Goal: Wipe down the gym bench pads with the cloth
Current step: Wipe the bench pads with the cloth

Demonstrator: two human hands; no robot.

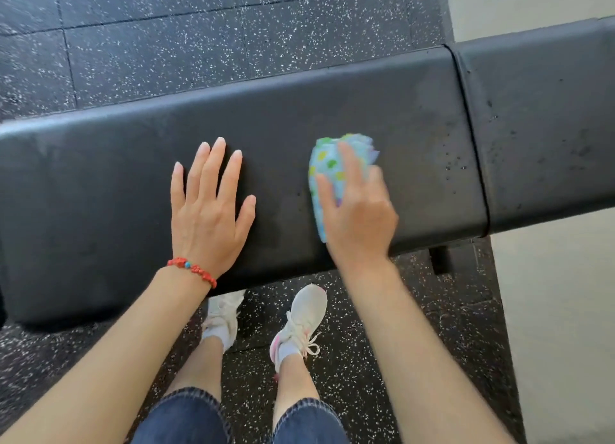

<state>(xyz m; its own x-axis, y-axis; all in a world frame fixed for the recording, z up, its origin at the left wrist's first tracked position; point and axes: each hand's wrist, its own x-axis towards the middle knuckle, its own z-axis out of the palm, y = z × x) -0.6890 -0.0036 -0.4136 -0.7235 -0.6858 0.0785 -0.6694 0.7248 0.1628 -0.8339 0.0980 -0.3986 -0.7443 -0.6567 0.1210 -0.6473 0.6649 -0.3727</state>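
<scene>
No text, label, brand, number or sign can be read anywhere in the head view.

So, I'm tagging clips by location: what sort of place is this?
Probably a gym: a padded black bench stands on speckled rubber floor tiles, and a hand wipes it with a cloth.

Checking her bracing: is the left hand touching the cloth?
Apart. The head view shows bare bench pad between the left hand and the cloth.
</scene>
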